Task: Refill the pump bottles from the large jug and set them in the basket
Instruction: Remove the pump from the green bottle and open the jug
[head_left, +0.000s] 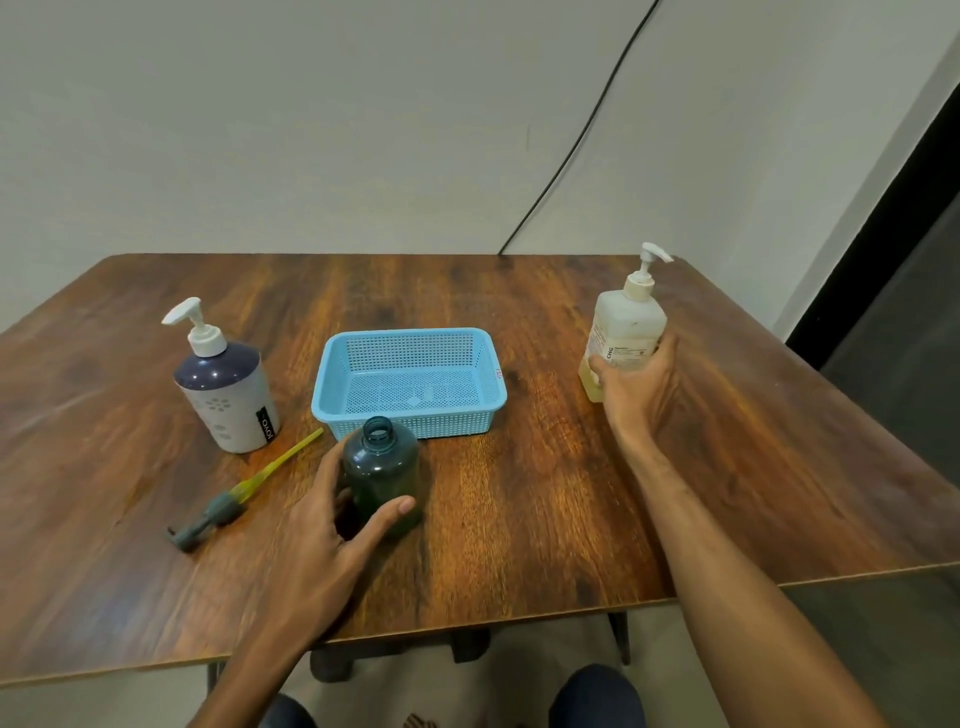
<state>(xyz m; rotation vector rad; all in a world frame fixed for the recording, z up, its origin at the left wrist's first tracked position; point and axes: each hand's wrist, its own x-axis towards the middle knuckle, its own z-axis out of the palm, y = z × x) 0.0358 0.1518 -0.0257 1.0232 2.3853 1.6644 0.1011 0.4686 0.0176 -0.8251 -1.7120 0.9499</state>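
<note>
Brown wood-grain table (545, 499) carries everything. Pale blue perforated plastic basket (410, 336) sits mid-table, holding no bottle yet; all positions are referenced to it. Left of basket: white cylindrical pump bottle with navy shoulder (228, 395), upright, pump fitted, untouched. Right of basket, well apart: translucent squarish bottle of yellowish liquid with white pump (626, 322), upright. The right hand (636, 395) wraps its lower half from the near side, fingers curled round it, probably to bring it in as the supply, since no separate jug is in view. Just in front of basket: dark teal round bottle (382, 467), neck open, touching or nearly touching the basket wall. The left hand (332, 525) cups it, thumb across the front, likely steadying it for filling. Front-left of basket: grey pump head with yellow dip tube (228, 506), lying flat, presumably set aside to clear the neck.
</note>
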